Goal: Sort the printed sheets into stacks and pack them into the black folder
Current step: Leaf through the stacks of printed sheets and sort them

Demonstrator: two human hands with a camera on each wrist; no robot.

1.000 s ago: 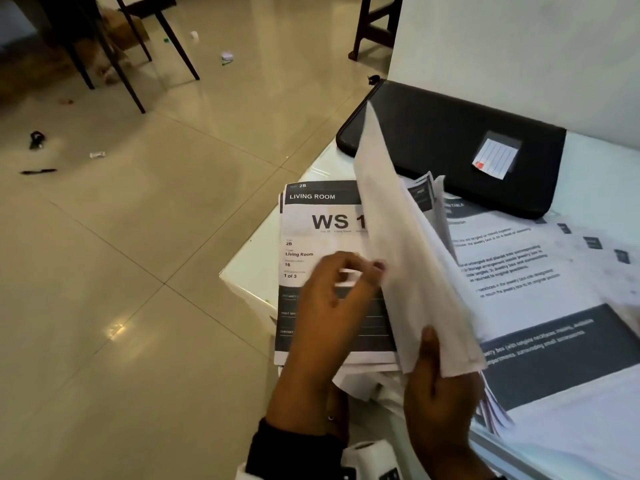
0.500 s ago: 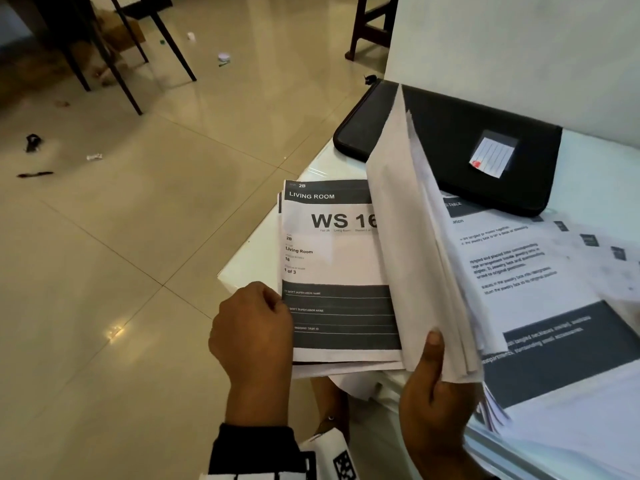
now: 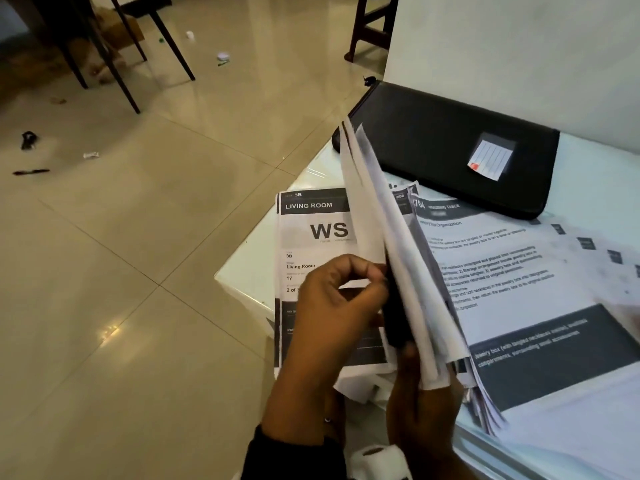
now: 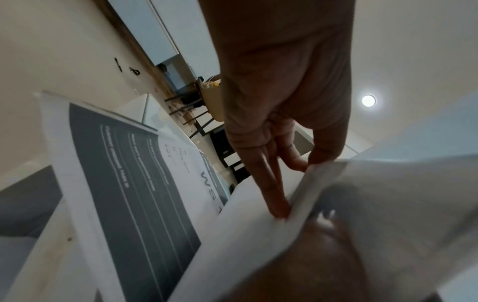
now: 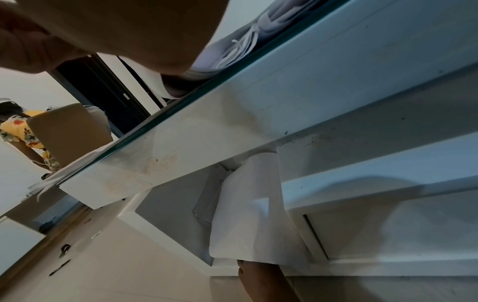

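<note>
A black folder (image 3: 433,143) lies shut at the back of the white table (image 3: 249,275). Near the table's left corner lies a stack of printed sheets (image 3: 311,233), its top page reading "LIVING ROOM WS". My right hand (image 3: 419,382) grips a raised bundle of sheets (image 3: 391,244) by its bottom edge and holds it upright. My left hand (image 3: 377,277) pinches the edge of one sheet in that bundle between thumb and fingers; in the left wrist view my left hand (image 4: 308,165) shows the same pinch on the sheet edge (image 4: 302,183). My right hand's fingers are hidden behind the paper.
More printed sheets (image 3: 519,271) lie fanned over the right of the table, overhanging its front edge (image 5: 232,47). A loose sheet (image 5: 253,214) hangs from an opening under the tabletop. Chair legs (image 3: 162,46) and small litter lie on the tiled floor. A person in yellow (image 5: 23,130) sits far off.
My left hand drew back to the stack's lower left, then returned and pinched a sheet in the raised bundle. The stack's top page changed from "2B, 16" to "3B, 17".
</note>
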